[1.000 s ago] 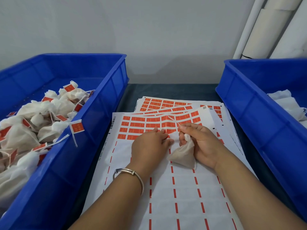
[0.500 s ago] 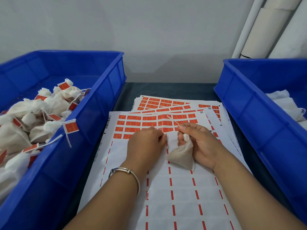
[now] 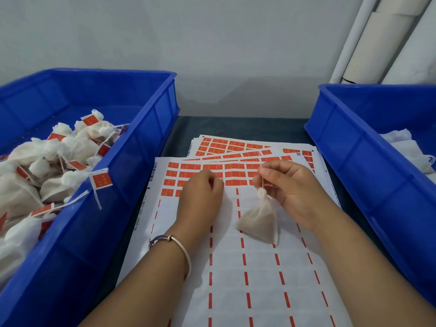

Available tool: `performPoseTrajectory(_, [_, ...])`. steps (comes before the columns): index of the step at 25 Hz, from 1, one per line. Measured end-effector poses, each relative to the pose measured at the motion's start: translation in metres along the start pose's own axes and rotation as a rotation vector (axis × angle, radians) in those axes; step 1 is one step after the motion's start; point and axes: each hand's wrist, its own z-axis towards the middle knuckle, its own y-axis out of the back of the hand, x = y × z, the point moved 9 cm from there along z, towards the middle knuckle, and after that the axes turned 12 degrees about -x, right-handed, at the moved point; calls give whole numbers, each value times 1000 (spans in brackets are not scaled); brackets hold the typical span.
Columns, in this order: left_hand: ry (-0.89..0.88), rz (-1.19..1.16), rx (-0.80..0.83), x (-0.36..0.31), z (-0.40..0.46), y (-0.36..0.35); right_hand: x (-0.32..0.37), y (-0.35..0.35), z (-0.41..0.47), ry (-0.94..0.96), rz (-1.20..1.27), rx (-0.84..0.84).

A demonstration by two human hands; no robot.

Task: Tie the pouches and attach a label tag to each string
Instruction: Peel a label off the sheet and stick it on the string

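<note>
The right hand [image 3: 289, 187] pinches the string [image 3: 262, 177] of 1 small tied pouch [image 3: 260, 219] between thumb and forefinger, so the pouch dangles below, its base apparently just touching the label sheet [image 3: 236, 267] in the middle of the worktop [image 3: 236, 126]. The left hand [image 3: 200, 197] rests knuckles-up on the sheet among the orange labels [image 3: 233, 166], fingers curled under; whether it has a label pinched or is only picking at an edge cannot be told.

The main risk is at the label: a peeled sticker can fold onto itself or stick to a fingertip before it reaches the string, and a rushed peel could tear it or lift a neighbour. The string is thin and held by a light pinch, so a tug from the left hand could slip it free and drop the pouch. If the label closes crooked around the string it may not hold, or may catch the knot.

The left bin [image 3: 122, 185] holds many tagged pouches; 1 tag [image 3: 101, 180] hangs over its near rim and could snag a passing wrist. The right bin [image 3: 354, 149] holds untagged pouches, far right.
</note>
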Motion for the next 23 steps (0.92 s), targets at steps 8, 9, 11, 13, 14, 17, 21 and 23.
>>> performPoseTrajectory(8, [448, -618, -71, -4, -3, 23, 42, 7, -10, 255, -158, -92])
performPoseTrajectory(9, [490, -722, -35, -12, -5, 23, 48, 7, -14, 292, -169, -93])
performPoseTrajectory(11, [506, -886, 72, -34, -12, 22, 58, 7, -20, 358, -195, -88])
performPoseTrajectory(13, [452, -931, 180, -53, -21, 17, 65, 5, -24, 401, -215, -55])
performPoseTrajectory(14, [429, -922, 217, -59, -25, 14, 67, 3, -25, 416, -226, -36])
performPoseTrajectory(17, [430, -855, 270, -62, -32, 7, 72, 3, -27, 459, -268, -39])
performPoseTrajectory(21, [452, -823, 304, -62, -36, 1, 75, 9, -24, 515, -356, -134])
performPoseTrajectory(23, [443, -819, 301, -62, -37, 0, 74, 10, -22, 507, -368, -143])
